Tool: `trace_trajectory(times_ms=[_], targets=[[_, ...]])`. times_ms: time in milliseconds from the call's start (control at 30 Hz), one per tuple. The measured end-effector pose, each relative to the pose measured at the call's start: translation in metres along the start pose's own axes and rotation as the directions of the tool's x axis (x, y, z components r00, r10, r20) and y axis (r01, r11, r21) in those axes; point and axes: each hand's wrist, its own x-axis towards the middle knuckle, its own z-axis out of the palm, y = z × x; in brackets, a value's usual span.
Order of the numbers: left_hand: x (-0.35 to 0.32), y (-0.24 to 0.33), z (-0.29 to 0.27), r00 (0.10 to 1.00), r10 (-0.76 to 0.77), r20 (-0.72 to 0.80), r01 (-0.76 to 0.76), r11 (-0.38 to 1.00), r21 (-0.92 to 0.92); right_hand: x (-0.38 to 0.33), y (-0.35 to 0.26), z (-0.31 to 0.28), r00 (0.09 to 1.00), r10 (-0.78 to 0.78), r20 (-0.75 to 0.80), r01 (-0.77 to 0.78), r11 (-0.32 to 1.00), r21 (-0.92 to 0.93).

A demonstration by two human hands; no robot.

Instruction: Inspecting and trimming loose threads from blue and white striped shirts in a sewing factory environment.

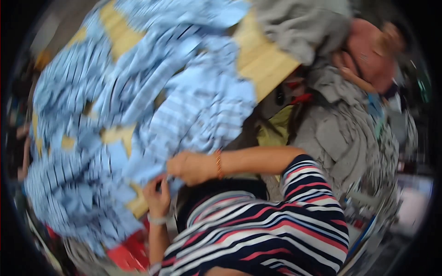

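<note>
A light blue striped garment (pixel 198 106) lies rumpled on the wooden table (pixel 264 55), its near edge reaching my hands. My right hand (pixel 191 168) is closed on that edge, with an orange bracelet at the wrist. Just below and to its left, my left hand (pixel 157 198) pinches the same cloth between thumb and fingers; a pale band circles that wrist. Motion blur softens both hands, and the exact part of the garment between the fingers cannot be made out.
More blue striped garments (pixel 76 87) spread over the table's left and far side. Grey cloth (pixel 336 138) is heaped at the right, with more at the far edge. A person in a pinkish top (pixel 370 55) sits at the far right. Red cloth (pixel 131 250) lies at the lower left.
</note>
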Motion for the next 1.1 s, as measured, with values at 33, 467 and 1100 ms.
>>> trace_trajectory(times_ms=[33, 467, 1100], targets=[[0.005, 0.007, -0.001, 1.0, 0.021, -0.006, -0.021, 1.0, -0.021, 0.001, 0.0, -0.002, 1.0, 0.009, 0.024, -0.009, 1.0, -0.007], [0.008, 0.005, -0.006, 0.993, -0.029, 0.112, 0.064, 0.945, -0.322, 0.009, 0.001, -0.03, 0.994, 0.055, 0.09, -0.076, 0.966, 0.246], [0.014, 0.003, -0.008, 0.989, -0.058, 0.136, 0.101, 0.938, -0.331, 0.006, 0.009, -0.024, 0.998, -0.005, -0.064, 0.024, 0.953, 0.302]])
